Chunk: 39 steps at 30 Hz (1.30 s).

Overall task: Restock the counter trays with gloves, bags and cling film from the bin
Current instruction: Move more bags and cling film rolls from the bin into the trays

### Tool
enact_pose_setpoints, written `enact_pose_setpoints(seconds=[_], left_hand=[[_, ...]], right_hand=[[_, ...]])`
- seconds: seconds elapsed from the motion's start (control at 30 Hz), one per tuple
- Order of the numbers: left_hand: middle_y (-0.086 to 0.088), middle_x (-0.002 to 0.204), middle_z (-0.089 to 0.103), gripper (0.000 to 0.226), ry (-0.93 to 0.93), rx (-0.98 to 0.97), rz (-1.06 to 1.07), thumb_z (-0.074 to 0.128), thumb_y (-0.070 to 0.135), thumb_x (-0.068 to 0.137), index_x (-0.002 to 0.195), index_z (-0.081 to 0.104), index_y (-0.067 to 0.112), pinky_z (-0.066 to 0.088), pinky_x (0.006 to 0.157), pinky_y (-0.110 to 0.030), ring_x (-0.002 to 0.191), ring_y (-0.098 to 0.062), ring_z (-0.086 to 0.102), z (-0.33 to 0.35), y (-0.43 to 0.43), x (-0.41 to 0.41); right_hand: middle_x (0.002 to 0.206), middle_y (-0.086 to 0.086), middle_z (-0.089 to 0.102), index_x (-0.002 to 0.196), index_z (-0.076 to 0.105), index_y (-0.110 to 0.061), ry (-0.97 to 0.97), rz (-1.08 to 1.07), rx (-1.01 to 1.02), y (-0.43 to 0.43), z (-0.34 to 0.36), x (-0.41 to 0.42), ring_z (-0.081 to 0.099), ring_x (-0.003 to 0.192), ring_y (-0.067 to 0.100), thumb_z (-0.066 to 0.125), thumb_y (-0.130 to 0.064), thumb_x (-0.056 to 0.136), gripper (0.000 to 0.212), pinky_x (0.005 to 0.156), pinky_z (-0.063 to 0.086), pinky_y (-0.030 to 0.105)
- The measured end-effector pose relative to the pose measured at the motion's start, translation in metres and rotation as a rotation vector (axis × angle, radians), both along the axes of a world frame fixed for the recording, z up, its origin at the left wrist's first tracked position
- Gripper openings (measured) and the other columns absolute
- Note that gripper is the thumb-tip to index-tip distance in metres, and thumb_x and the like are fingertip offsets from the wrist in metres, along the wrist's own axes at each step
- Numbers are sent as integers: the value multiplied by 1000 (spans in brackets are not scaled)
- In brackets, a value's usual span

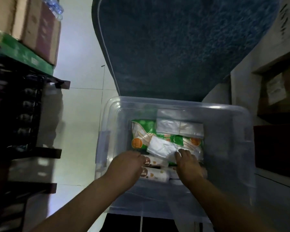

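Observation:
A clear plastic bin [238, 114] stands on the floor below me, lid off. Inside lie green packets [141, 129], a stack of clear folded bags [179, 126], a white pack [159, 147] and cling film rolls [155, 175] with brown print. My left hand [126, 166] reaches into the bin over the rolls, fingers curled down; whether it grips a roll is hidden. My right hand [188, 162] rests on the near end of the white pack and the green packet beside it, fingers bent over them.
A blue mat [182, 47] lies on the floor beyond the bin. A dark rack [20, 114] with cardboard boxes [37, 27] on top stands to the left. More boxes [278, 91] sit on the right. Pale tiled floor [80, 114] runs between rack and bin.

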<state>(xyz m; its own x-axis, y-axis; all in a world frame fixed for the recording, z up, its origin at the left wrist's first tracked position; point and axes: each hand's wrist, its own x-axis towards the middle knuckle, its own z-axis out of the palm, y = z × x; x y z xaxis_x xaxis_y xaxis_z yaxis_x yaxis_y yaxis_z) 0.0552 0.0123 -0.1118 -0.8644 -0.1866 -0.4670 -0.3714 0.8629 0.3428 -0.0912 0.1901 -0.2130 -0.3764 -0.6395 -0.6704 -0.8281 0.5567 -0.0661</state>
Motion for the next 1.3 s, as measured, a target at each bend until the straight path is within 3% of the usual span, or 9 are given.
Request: enact_pose_setpoints(seconds=[0.2, 0.33, 0.5, 0.6, 0.77, 0.87, 0.97, 1.17, 1.3], left_hand=[[8, 58, 66, 27, -45, 49, 48, 86, 27, 45, 65, 67, 29, 42, 41, -15, 50, -9, 60, -37, 23, -3], [4, 101, 67, 20, -111, 115, 168, 54, 26, 84, 100, 65, 27, 47, 70, -28, 91, -18, 61, -51, 34, -2], [7, 116, 61, 29, -151, 103, 241, 44, 32, 90, 116, 57, 29, 46, 79, -29, 104, -15, 55, -57, 41, -13], [0, 121, 59, 33, -48, 80, 315, 51, 30, 89, 121, 55, 21, 45, 80, -31, 108, -20, 53, -62, 39, -36], [-7, 145, 41, 55, 91, 81, 147, 56, 33, 89, 138, 39, 13, 20, 112, -35, 138, -23, 27, -97, 34, -100], [-8, 114, 65, 28, -10, 22, -53, 52, 32, 90, 110, 62, 16, 36, 89, -33, 113, -27, 53, -116, 34, -124], [-4, 91, 68, 17, -50, -6, -77, 51, 29, 90, 91, 65, 18, 33, 60, -28, 81, -26, 62, -127, 24, -122], [-2, 86, 68, 11, -80, -56, -174, 53, 12, 84, 89, 60, 18, 40, 60, -29, 76, -24, 63, -137, -4, -103], [-7, 84, 69, 15, -9, -77, 94, 53, 9, 83, 90, 63, 17, 36, 58, -29, 77, -28, 65, -136, -17, -92]], right_hand=[[142, 10, 37, 141, 26, -12, 24, 42, 18, 5, -42, -6, 37, 126, 28, 60, -26, 83, 69, 99, 36, 39], [98, 15, 65, 106, 61, -6, -1, 39, -201, 4, -38, -24, 61, 85, 34, 72, -4, 59, 48, 68, 53, 42], [64, 13, 65, 81, 65, -6, 32, -65, -298, -5, -25, -48, 60, 49, 33, 77, 2, 47, 37, 41, 47, 33], [71, 18, 66, 83, 64, -3, 35, -98, -256, -8, -28, -59, 62, 59, 37, 75, -5, 60, 26, 46, 49, 36], [92, 12, 69, 100, 62, -12, -7, -92, -259, -2, -42, -65, 64, 80, 33, 59, -16, 82, 19, 61, 48, 34], [93, 10, 70, 98, 62, -14, -24, -109, -257, -2, -45, -68, 64, 81, 31, 57, -19, 83, 16, 60, 45, 32], [94, 9, 70, 96, 61, -16, -15, -85, -245, -2, -50, -73, 64, 84, 31, 53, -26, 87, 16, 62, 43, 31], [97, 9, 71, 98, 64, -18, -33, -83, -214, -2, -51, -79, 64, 88, 30, 53, -28, 88, 17, 67, 46, 31], [94, 11, 71, 98, 64, -17, -42, -135, -194, 13, -42, -79, 64, 85, 33, 55, -24, 86, 16, 66, 47, 33]])
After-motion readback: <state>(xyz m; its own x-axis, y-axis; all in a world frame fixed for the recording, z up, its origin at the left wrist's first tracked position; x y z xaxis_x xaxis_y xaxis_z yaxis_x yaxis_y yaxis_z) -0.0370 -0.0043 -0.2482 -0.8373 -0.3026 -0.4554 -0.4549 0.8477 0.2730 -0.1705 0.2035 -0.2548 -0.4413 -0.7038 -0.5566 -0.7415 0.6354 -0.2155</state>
